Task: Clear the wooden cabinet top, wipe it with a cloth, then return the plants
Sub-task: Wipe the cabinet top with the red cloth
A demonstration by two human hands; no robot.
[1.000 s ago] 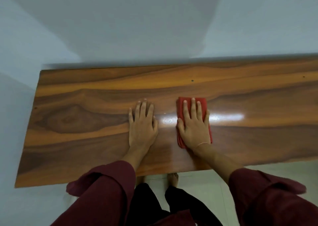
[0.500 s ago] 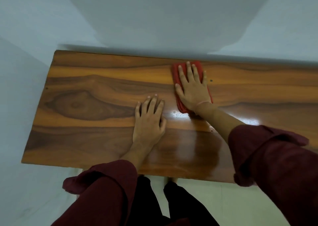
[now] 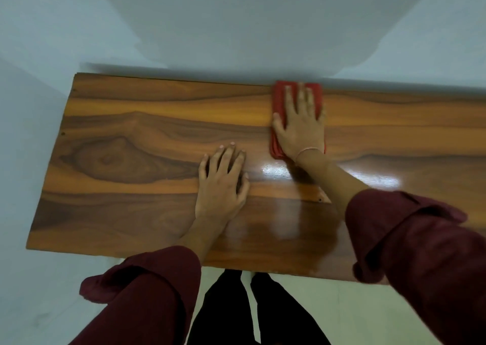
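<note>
The glossy wooden cabinet top (image 3: 126, 160) fills the middle of the head view, with nothing standing on it. A folded red cloth (image 3: 278, 100) lies near its back edge, right of centre. My right hand (image 3: 299, 126) presses flat on the cloth, fingers spread and reaching the back edge. My left hand (image 3: 221, 184) rests palm down on the bare wood, nearer to me and left of the cloth, fingers apart. No plants are in view.
A pale wall (image 3: 236, 29) runs directly behind the cabinet and another pale wall (image 3: 23, 134) stands along its left end. Light floor tiles (image 3: 315, 305) and my legs show below the front edge.
My right hand has pushed the red cloth away from me, from the middle of the top to its back edge. My left hand stayed planted on the wood.
</note>
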